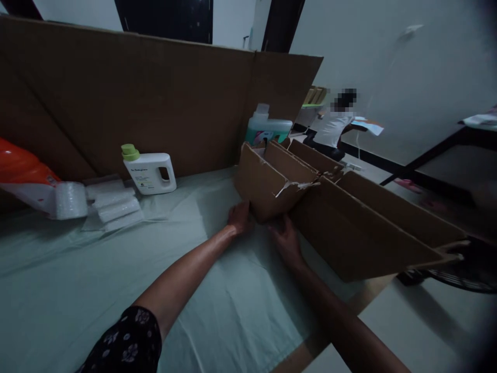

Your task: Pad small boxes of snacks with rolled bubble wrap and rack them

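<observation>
An open-topped brown cardboard box (262, 181) with torn upper edges stands in front of me on a pale green cloth (186, 264). My left hand (239, 217) is closed at the box's lower left edge, its fingers partly hidden. At the near bottom edge, my right hand (286, 241) grips with the thumb up against the cardboard and the fingers curled low. Directly right of it, touching or nearly so, sits a longer open cardboard box (349, 223). What the boxes hold is mostly hidden by their walls.
A white jug with a green cap (149, 171), bubble-wrap rolls (116, 204) and an orange-and-white bottle (27, 173) stand left. A teal bottle (267, 127) is behind the boxes. A tall cardboard panel (155, 98) stands at the back. Another person (332, 127) sits farther off.
</observation>
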Demonstrator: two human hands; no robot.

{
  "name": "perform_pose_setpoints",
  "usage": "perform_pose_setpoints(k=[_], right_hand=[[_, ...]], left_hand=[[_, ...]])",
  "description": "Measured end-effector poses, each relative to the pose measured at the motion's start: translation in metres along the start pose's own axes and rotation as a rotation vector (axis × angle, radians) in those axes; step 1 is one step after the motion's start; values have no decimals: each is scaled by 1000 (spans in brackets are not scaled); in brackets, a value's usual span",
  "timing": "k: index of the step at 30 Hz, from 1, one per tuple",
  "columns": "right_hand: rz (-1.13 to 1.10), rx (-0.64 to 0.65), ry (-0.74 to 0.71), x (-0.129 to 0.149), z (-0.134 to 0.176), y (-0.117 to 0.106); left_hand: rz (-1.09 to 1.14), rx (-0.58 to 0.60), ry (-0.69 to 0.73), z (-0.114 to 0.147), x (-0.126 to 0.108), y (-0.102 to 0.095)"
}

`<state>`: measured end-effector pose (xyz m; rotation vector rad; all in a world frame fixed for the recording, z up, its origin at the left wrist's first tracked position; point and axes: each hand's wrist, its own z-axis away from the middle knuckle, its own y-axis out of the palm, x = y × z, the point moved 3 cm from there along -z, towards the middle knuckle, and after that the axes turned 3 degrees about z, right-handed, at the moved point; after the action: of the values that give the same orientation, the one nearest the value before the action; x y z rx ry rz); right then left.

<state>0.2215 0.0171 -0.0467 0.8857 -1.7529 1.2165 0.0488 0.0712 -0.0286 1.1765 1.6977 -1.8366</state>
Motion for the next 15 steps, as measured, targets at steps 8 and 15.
perform_pose_setpoints(k=[8, 15], right_hand=[[-11, -5, -13, -16, -10, -1], [157, 83, -78, 0, 5, -9]], left_hand=[[-240, 55, 4, 3, -3, 13], [-378, 1, 70, 34, -18, 6]])
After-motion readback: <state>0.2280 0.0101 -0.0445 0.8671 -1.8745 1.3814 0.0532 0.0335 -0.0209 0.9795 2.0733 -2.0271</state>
